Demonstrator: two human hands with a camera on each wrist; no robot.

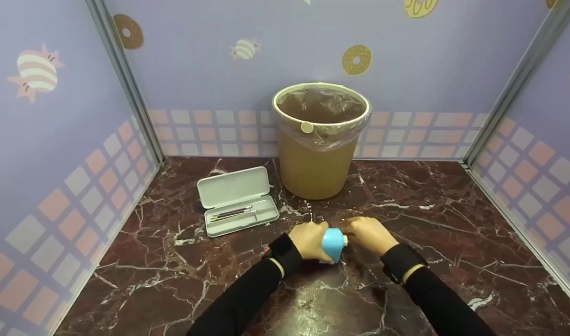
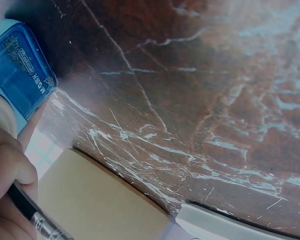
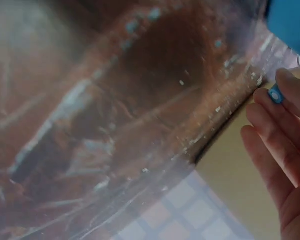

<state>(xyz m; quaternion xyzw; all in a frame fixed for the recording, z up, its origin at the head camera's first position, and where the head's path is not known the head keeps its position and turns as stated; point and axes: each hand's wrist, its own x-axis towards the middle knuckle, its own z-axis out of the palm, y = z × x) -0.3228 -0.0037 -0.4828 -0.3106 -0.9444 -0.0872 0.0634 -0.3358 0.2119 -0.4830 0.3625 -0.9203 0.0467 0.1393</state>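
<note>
My left hand holds a blue pencil sharpener just above or on the marbled tabletop. Shavings show through the sharpener's clear blue bin in the left wrist view. Below it, fingers hold a dark pencil with a silvery ferrule; its front end is hidden. At the sharpener's right side is my right hand. Its thumb and forefinger pinch a small blue knob with a white centre, seemingly the crank handle, while the other fingers extend loosely.
An open pale pencil case holding several pencils lies to the left. Behind the hands stands a tan bin with a clear liner. Patterned panels enclose the back and sides of the marbled table.
</note>
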